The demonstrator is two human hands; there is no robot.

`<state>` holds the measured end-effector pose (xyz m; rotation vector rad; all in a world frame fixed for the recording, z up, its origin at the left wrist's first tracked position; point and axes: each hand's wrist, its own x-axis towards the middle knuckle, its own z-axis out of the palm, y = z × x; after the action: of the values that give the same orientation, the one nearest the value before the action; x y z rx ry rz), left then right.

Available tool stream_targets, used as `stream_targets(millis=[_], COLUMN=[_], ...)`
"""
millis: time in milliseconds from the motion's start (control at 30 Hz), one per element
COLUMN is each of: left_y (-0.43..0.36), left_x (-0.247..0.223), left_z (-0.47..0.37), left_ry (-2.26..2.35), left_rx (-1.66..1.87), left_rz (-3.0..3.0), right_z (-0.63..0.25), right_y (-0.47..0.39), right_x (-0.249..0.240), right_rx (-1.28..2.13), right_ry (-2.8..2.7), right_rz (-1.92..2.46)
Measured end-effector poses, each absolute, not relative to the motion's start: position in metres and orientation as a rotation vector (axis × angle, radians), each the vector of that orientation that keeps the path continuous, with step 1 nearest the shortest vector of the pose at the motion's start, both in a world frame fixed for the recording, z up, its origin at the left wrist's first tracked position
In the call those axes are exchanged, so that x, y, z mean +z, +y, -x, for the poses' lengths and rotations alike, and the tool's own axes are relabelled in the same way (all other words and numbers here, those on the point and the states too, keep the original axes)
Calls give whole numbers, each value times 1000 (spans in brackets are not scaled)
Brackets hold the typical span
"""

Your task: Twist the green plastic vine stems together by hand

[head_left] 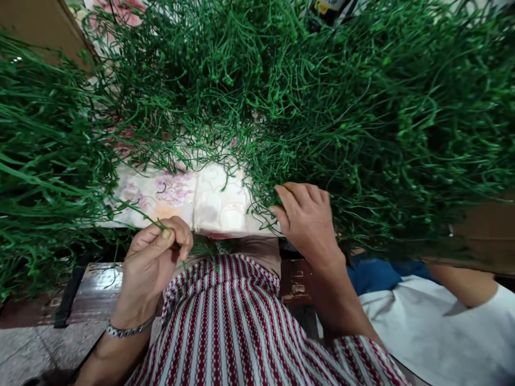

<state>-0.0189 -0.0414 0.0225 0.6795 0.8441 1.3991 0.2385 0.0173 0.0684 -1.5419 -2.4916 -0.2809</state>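
Thin green plastic-looking stems lie in a large tangled pile [306,96] across the table, with another mass [44,177] at the left. My left hand [155,257], wearing a bracelet, pinches a green stem [147,217] between thumb and fingers over the table's front edge. On the right, my right hand [308,220] rests at the near edge of the pile, back up, fingers curled in toward the stems. Its fingertips meet the greenery, and whatever lies between them is too small to tell.
A floral cover [219,201] shows on the table between my hands. Cardboard stands at the upper left [48,29]. A dark bottle [325,10] is at the far edge. A person in a white shirt [438,327] sits close on my right.
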Motion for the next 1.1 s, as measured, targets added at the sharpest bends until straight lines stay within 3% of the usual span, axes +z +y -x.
stream_targets(millis=[233,467,733,933,1000,1100], left_y=[-34,-29,-21,-19,-19,-22], left_x=[35,34,42,46,48,55], left_z=[5,3,13,22,20,14], left_ry=[803,801,882,814,791,813], left_rx=[1380,1336,1422,1419,1419,1414], left_rz=[-704,-677,-590,-582,-573,-571], right_z=[-241,-253,-249,-253,-232,-184], right_y=[18,22,18,-7,-16,-22], right_x=[57,32,41,43,42,39], right_rx=[-186,-439,-152,-281,-167,361], right_ry=[-2556,-2272,-2435,-1969,-1957,-2274], right_rz=[1469,1453,1316,1203,1049,889])
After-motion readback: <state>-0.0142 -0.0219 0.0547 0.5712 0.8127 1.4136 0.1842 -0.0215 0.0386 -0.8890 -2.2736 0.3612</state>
